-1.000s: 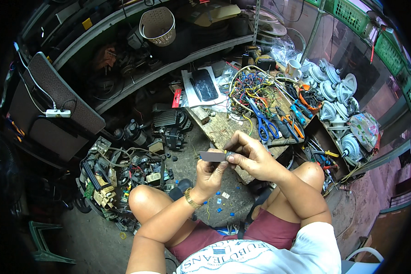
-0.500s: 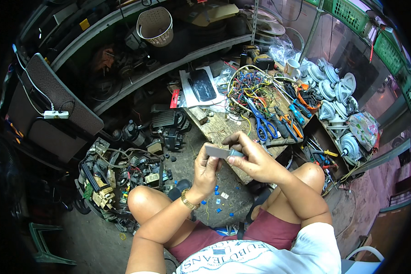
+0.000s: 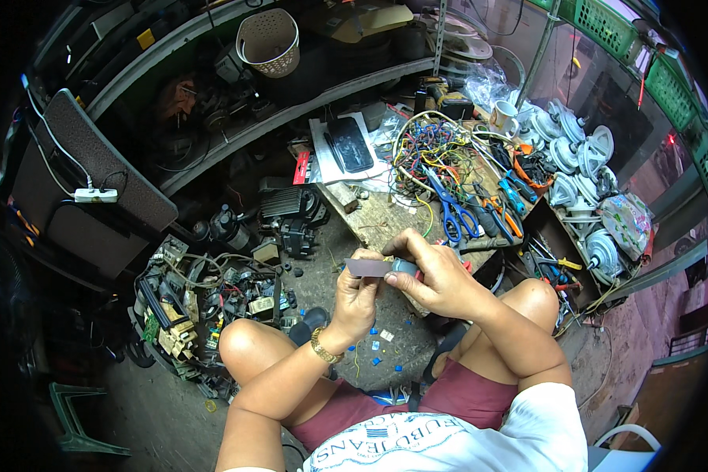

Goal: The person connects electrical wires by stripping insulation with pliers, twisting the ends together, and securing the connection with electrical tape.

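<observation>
1. Left hand point(image 3: 355, 300), fingers curled, pinches a grey plate point(image 3: 366, 269).
2. Right hand point(image 3: 442, 282) grips a bluish piece point(image 3: 404, 267), seemingly joined to the plate's right end.
3. Both pieces are near the wooden table point(image 3: 379, 223).

Left hand point(image 3: 357, 303): held a flat grey piece point(image 3: 367, 269).
Right hand point(image 3: 436, 279): gripped a blue-grey part point(image 3: 404, 267) at the piece's right end.
Wooden bench point(image 3: 379, 226): bore tangled wires point(image 3: 435, 155) and blue-handled scissors point(image 3: 453, 214).
Parts heap point(image 3: 212, 305): lay on the floor point(image 3: 153, 413) near the left knee point(image 3: 242, 344).
</observation>
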